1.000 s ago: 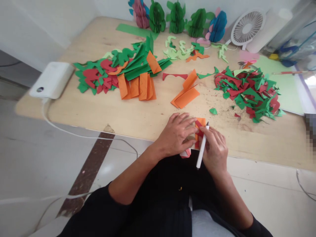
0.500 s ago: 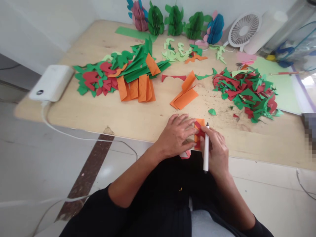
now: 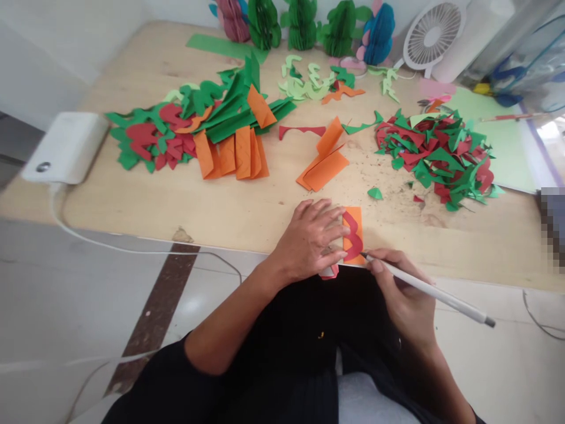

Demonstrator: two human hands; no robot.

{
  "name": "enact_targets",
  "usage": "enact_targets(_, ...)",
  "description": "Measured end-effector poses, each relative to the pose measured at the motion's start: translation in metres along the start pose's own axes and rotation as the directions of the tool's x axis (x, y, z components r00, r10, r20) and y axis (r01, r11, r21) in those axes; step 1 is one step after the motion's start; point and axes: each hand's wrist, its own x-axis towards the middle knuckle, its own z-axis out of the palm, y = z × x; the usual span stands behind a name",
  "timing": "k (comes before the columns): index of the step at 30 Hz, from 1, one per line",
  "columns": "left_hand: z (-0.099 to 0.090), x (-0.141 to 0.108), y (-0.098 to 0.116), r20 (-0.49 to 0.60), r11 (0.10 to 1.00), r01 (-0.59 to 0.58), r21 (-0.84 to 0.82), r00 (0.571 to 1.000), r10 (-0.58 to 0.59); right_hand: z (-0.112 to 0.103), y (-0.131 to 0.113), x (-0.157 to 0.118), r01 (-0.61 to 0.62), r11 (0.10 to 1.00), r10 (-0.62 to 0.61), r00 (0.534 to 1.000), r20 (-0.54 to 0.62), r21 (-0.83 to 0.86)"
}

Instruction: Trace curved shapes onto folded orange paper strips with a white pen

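At the table's front edge lies a small orange paper (image 3: pixel 358 212) with a wavy red paper cutout (image 3: pixel 354 242) on top of it. My left hand (image 3: pixel 306 238) rests flat from the left, fingers spread, fingertips pressing the cutout's left side. In my right hand (image 3: pixel 408 297) is a slim white pen (image 3: pixel 441 290), tilted, its dark tip touching the lower right edge of the cutout. Below my left palm a small red-and-white item (image 3: pixel 329 271) pokes out, mostly hidden.
Folded orange papers (image 3: pixel 324 168) lie beyond my hands. To the left are red and green cutouts (image 3: pixel 145 138) and a white power bank (image 3: pixel 66 147) with a cable. Scraps (image 3: pixel 436 156) are heaped right. Honeycomb paper figures (image 3: pixel 302 26) and a fan (image 3: pixel 435 35) stand behind.
The pen has swung from upright to slanting, its tip now on the paper. My right hand has moved off the cutout, to the right and down, uncovering it. My left hand stays put.
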Motion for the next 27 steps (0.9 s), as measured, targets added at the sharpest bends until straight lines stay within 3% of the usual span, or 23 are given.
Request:
enact_targets(7,-0.002,0.000,0.001,0.020,1.000,0.006,0.003,1.000,-0.006,0.008,-0.003,0.003,0.004,0.999,-0.004,1.000,0.000,-0.041)
enact_targets(14,-0.002,0.000,0.001,0.019,1.000,0.014,-0.001,1.000,-0.014,0.017,-0.002,0.002,0.236,0.933,-0.239,0.971,0.021,-0.272)
enact_targets(27,-0.001,0.000,0.001,-0.007,1.000,-0.003,0.001,1.000,0.003,0.019,-0.002,0.002,0.299,0.900,-0.303,0.952,0.038,-0.319)
